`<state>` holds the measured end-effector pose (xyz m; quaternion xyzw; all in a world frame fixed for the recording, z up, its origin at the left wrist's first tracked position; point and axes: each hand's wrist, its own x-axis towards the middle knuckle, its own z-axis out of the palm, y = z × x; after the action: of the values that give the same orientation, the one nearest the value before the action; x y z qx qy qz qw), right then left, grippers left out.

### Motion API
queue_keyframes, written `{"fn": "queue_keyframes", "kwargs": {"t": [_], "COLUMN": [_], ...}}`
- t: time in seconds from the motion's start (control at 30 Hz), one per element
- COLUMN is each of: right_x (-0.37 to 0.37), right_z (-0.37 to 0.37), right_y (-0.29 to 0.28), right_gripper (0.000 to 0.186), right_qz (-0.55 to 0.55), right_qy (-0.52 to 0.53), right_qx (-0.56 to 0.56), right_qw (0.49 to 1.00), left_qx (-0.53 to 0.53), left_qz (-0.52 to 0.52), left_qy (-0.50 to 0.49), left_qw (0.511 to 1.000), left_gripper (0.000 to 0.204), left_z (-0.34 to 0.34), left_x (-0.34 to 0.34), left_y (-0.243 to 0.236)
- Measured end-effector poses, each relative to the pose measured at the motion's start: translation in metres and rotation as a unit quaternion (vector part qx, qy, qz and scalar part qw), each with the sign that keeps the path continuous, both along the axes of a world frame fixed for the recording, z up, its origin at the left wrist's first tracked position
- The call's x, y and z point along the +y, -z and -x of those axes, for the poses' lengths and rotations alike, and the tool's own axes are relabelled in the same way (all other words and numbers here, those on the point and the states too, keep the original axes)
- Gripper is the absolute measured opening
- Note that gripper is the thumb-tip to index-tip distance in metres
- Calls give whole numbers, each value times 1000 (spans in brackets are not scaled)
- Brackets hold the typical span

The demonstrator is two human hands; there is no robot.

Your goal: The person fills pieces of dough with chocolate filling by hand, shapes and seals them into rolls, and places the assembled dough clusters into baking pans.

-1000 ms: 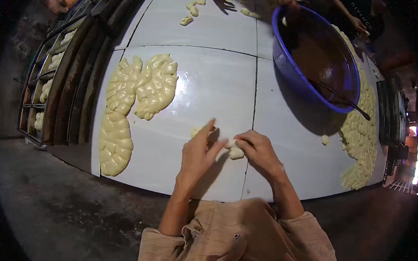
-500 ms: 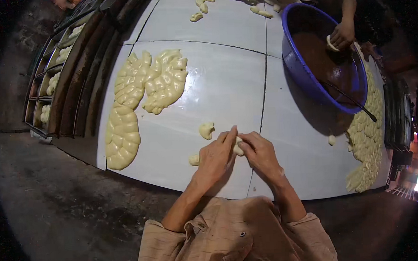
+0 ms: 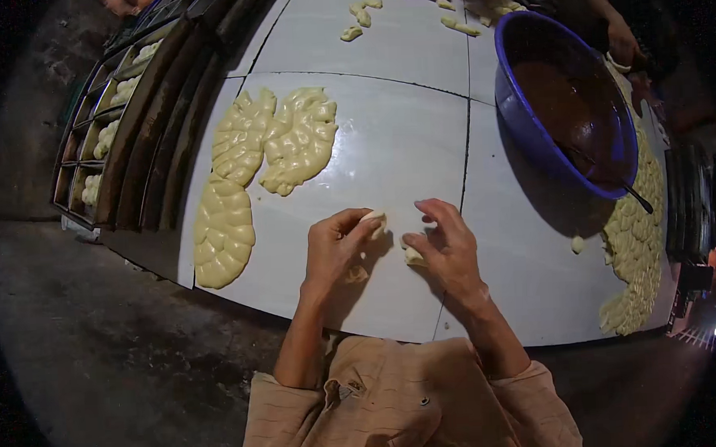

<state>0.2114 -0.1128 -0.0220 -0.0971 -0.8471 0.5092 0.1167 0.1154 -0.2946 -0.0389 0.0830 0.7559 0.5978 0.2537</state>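
Note:
My left hand point(image 3: 339, 244) pinches a small pale dough piece point(image 3: 376, 215) between thumb and fingertips, above the white tiled table point(image 3: 394, 142). A second dough lump point(image 3: 357, 275) lies beside that hand's wrist, partly in shadow. My right hand point(image 3: 447, 247) has its thumb and forefinger apart. Under its thumb sits another dough piece point(image 3: 413, 255), partly covered by the hand; its lower fingers are hidden. Farther left, flattened yellowish dough portions point(image 3: 224, 233) lie pressed together in lobed sheets.
A blue basin point(image 3: 506, 105) of brown liquid, with a dark stick in it, stands at right. Beyond it is another person's hand point(image 3: 623, 46). Many dough pieces point(image 3: 635, 251) cover the right edge. Dough-filled metal tins point(image 3: 91, 143) line the left. Dough scraps point(image 3: 361, 14) lie at the far side.
My hands have parted; the left moved left and up, pinching a dough piece. The other person's hand left the basin for its far right side. The view shifted slightly.

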Motion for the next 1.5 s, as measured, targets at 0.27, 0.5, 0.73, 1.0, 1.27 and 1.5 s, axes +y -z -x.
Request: {"fn": "queue_keyframes", "kwargs": {"t": [0.27,0.5,0.73,1.0,1.27,1.5], "right_x": [-29,-15,-37,-47,-44,-41], "right_z": [17,7,0,-1,2,7], "right_y": [-7,-12,-2,5,5,-1], "right_gripper": [22,31,34,27,36,20], "right_qz": [381,414,229,400,365,155], "right_qy": [53,-1,-92,-148,-139,-171], "right_qx": [-99,-190,-246,-192,-217,-154], "right_qw": [918,890,937,884,895,961], "left_qx": [-63,363,98,155,157,325], "left_qz": [-144,235,61,73,161,220], "left_qy": [-92,105,0,21,74,102], "left_qw": [983,896,993,985,971,914], "left_gripper": [54,35,19,26,60,25], "left_z": [-28,-55,-62,-55,-53,-51], "left_x": [-22,-61,-60,-59,-48,-53], "left_y": [-28,10,7,-15,-33,-4]}}
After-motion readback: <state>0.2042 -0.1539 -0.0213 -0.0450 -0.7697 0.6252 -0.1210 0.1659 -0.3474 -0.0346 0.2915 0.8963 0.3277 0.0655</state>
